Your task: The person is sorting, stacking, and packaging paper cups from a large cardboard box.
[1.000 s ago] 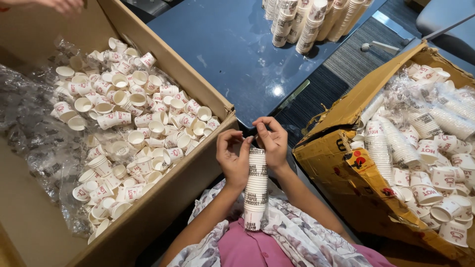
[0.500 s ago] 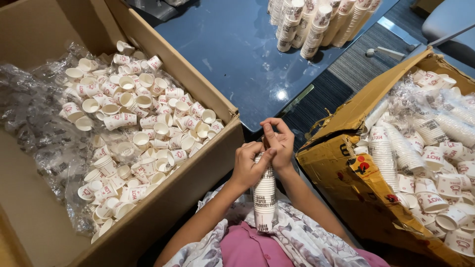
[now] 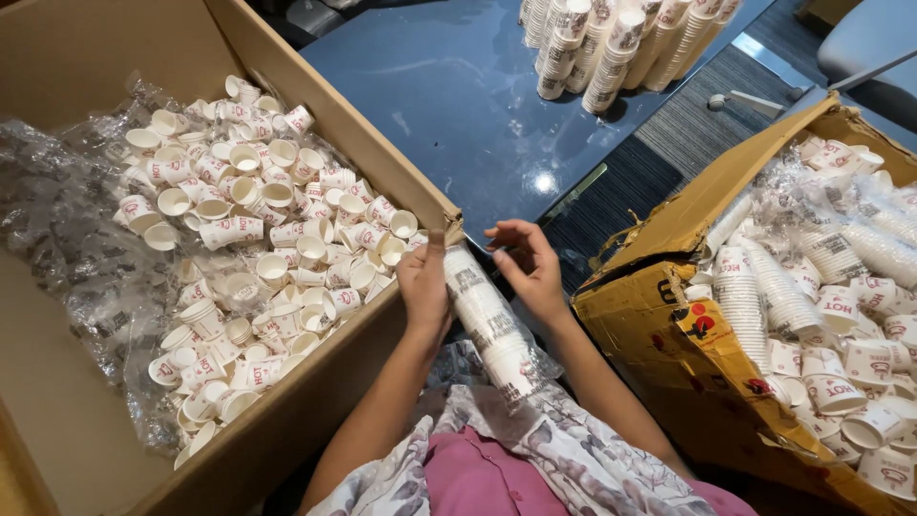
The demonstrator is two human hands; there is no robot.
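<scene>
Clear film sleeve of stacked cups (image 3: 489, 325): left hand (image 3: 423, 287) grips top, right hand (image 3: 527, 269) spread at 3 o'clock; peel film gently, keeping stack straight.

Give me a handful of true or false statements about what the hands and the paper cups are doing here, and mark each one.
1. The left hand grips a sleeve of stacked cups wrapped in clear plastic. True.
2. The right hand rests flat on the dark table. False: it is at the upper end of the sleeve, fingers spread.
3. The big cardboard box on the left holds loose cups lying on clear plastic. True.
4. The torn box on the right holds only plastic. False: it holds stacked and loose cups.
5. Several tall cup stacks lie on the table's far side. True.
</scene>
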